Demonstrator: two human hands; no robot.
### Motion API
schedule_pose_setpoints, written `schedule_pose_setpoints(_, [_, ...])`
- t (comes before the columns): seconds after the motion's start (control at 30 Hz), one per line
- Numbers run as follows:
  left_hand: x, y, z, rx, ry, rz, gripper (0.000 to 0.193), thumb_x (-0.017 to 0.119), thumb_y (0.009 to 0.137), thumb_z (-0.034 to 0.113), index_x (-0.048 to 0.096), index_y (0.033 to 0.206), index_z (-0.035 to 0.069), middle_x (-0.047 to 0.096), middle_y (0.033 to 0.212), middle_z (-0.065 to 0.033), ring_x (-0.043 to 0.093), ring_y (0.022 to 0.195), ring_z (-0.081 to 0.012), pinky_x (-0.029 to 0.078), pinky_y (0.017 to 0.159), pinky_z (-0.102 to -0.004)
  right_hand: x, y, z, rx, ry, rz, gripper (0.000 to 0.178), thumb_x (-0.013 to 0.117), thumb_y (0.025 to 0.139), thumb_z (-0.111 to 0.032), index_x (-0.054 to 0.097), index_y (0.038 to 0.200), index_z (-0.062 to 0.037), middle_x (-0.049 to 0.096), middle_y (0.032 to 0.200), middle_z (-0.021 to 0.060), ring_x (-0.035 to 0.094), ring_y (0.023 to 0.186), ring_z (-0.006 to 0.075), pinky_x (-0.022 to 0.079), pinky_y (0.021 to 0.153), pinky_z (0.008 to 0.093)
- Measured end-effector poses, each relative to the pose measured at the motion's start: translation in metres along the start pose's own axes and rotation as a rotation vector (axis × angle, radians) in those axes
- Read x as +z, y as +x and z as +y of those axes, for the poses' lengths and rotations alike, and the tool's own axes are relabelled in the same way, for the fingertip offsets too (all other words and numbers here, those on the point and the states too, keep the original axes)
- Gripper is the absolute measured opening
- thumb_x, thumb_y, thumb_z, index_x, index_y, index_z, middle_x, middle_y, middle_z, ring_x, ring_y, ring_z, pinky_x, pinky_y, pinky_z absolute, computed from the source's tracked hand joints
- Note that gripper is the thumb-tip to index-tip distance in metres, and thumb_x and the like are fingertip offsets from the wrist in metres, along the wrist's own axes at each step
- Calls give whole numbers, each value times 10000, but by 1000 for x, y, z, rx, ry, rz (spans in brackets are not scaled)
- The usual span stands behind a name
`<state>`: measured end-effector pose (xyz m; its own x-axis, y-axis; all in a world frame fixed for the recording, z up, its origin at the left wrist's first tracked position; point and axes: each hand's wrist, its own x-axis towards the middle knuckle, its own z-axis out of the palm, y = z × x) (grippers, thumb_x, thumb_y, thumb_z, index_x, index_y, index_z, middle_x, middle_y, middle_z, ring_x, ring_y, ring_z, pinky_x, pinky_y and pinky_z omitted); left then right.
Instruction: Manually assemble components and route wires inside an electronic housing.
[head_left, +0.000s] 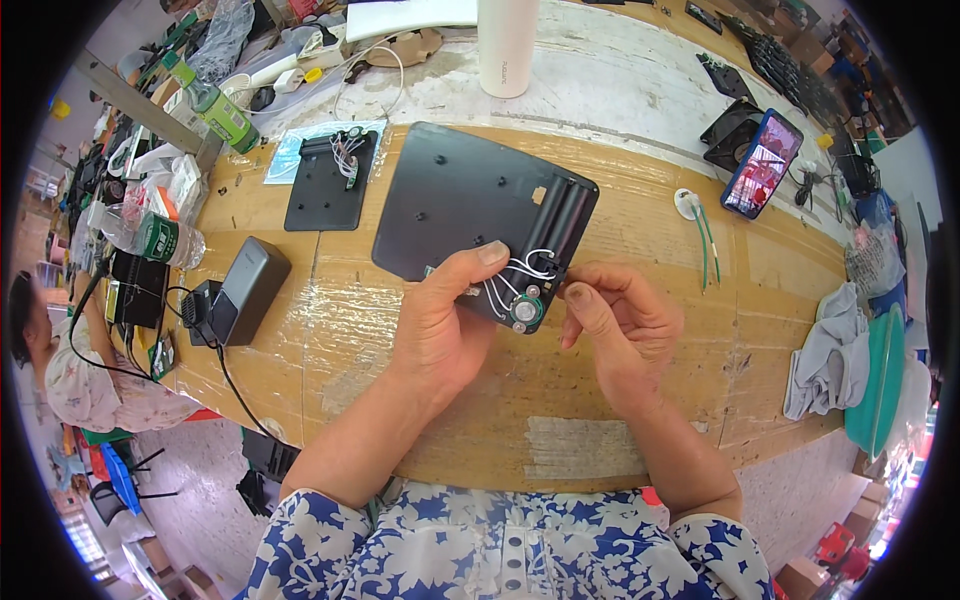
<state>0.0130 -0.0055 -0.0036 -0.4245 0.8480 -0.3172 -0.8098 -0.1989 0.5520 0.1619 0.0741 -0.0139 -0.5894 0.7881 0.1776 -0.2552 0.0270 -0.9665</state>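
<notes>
My left hand (pixel 447 325) grips a flat black plastic panel (pixel 455 190) by its near edge, thumb on top. The panel is tilted above the table. Along its right side runs a raised tube-like ridge. White wires (pixel 530 268) lie near its lower right corner, beside a small round part on a green board (pixel 525 308). My right hand (pixel 625 325) is at that corner's right edge, thumb and fingers curled together in a pinch. Whatever is between those fingertips, if anything, is too small to make out. A second black panel (pixel 325 195) with white wires lies farther left.
Two green wires on a white round piece (pixel 688 203) lie at right. Beyond them a phone (pixel 765 163) leans on a black stand. A white cup (pixel 507 50) stands at the back. A dark grey box (pixel 252 290), bottles (pixel 160 238) and a seated person (pixel 100 390) are at left.
</notes>
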Motion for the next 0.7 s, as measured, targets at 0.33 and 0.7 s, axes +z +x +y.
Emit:
schedule_pose_setpoints(0.33, [6, -4, -4, 254, 196, -13, 303, 673, 847, 64, 605, 1142, 48, 663, 1034, -47, 655, 933, -151, 540, 832, -306, 6, -4, 0, 7, -38, 64, 158, 614, 939, -23, 645, 1070, 60, 665, 913, 90, 608, 662, 108, 509, 533, 242])
schedule_pose_setpoints(0.7, [7, -4, -8, 216, 256, -153, 367, 770, 768, -11, 628, 1103, 41, 678, 998, -43, 652, 871, -121, 544, 789, -266, 5, -1, 1, 55, -54, 209, 161, 622, 927, -3, 627, 1082, 38, 678, 908, 87, 597, 616, 95, 482, 508, 215])
